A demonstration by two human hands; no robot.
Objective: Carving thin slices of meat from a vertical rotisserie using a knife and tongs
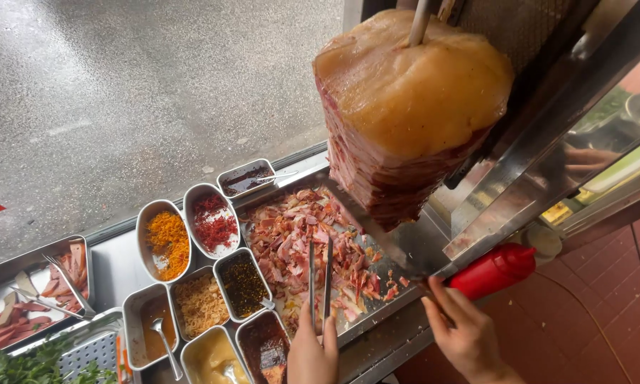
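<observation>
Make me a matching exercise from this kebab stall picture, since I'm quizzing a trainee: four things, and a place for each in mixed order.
Things:
1. tongs
2. long knife
3. red squeeze bottle
4. meat shavings

Places:
A. lying by the right hand
B. in the left hand
C. on the steel tray
D. blade against the meat cone

Pairs: 1-B, 2-D, 3-A, 4-C

The metal tongs [320, 274] in my left hand [313, 352] point away from me, arms slightly parted over the tray's chopped meat [291, 235]. My long knife [387, 231] lies slanted, its broad blade against the bottom of the stacked meat cone [405, 107] (glossy, pale on top).
</observation>
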